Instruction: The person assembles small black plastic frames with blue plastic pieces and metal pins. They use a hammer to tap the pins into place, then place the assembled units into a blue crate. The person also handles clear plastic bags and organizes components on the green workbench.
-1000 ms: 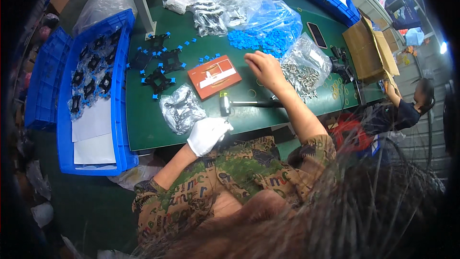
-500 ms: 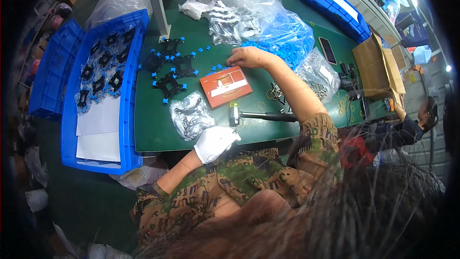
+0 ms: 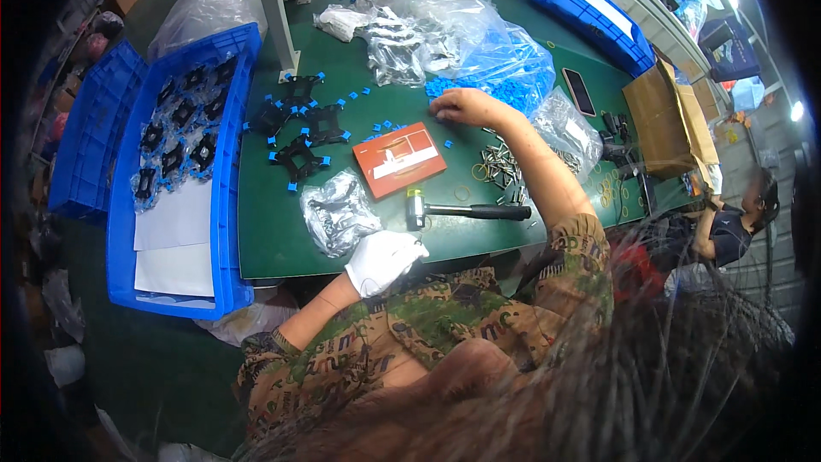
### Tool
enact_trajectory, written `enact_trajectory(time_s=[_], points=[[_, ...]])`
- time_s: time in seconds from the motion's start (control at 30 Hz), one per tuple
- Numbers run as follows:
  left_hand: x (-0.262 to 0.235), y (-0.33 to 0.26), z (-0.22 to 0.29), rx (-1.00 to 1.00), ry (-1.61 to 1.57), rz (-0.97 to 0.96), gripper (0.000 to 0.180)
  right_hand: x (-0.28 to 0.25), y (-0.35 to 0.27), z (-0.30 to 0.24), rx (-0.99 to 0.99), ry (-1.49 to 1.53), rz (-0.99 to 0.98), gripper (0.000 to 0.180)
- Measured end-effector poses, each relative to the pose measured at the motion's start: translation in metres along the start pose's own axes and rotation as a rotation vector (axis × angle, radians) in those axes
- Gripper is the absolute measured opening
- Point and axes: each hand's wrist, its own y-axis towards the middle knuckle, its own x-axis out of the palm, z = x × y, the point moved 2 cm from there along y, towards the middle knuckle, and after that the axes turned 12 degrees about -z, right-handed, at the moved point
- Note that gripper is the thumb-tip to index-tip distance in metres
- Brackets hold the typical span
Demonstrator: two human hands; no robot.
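Note:
My right hand (image 3: 463, 107), bare, reaches across the green table beside a pile of small blue plastic pieces (image 3: 492, 85) in a clear bag. Its fingers are bent together and turned down; whatever they hold is hidden. My left hand (image 3: 383, 263), in a white glove, is at the near table edge with its fingers closed, and I cannot make out anything in them. Between the hands lie a red-brown block (image 3: 400, 160) with a white patch and a hammer (image 3: 466, 210) with a black handle. Left of the block are several black four-armed frames (image 3: 299, 156) with blue tips.
A plastic-wrapped bundle (image 3: 339, 212) lies by my left hand. Metal pins (image 3: 505, 162) and a clear bag (image 3: 566, 130) lie by my right forearm. A phone (image 3: 579, 91) and a cardboard box (image 3: 667, 115) are farther right. A blue crate (image 3: 229, 231) stands left; another person (image 3: 727, 227) sits right.
My right hand has moved a little right, away from the block's far edge, and more loose blue pieces show there. My left hand stays nearly in place. The view has shifted slightly.

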Motion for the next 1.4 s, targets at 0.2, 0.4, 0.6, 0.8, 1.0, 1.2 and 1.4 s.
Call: enact_trajectory(time_s=[0.2,0.4,0.6,0.8,1.0,1.2,1.4], points=[[0.002,-0.001,-0.011,0.057,-0.187,0.017,0.017,0.000,-0.012,-0.017,0.222,-0.128,0.169,0.024],[-0.001,-0.001,-0.005,0.037,-0.169,-0.011,0.018,0.014,-0.005,-0.026,0.384,-0.103,0.166,0.026],[0.006,0.000,-0.023,0.086,-0.192,0.006,0.018,0.021,-0.002,-0.026,0.284,-0.139,0.125,0.025],[0.007,-0.001,-0.026,0.109,-0.146,-0.008,0.017,0.016,-0.002,-0.029,0.157,-0.159,0.104,0.025],[0.003,-0.002,-0.012,0.012,-0.191,-0.004,0.017,0.007,-0.008,-0.023,0.276,-0.121,0.174,0.028],[-0.001,-0.001,-0.001,0.024,-0.033,0.015,0.020,0.018,-0.001,-0.029,0.308,-0.193,0.095,0.028],[-0.002,-0.002,0.018,0.156,0.484,0.014,0.028,0.030,0.011,-0.010,0.291,-0.126,0.020,0.031]])
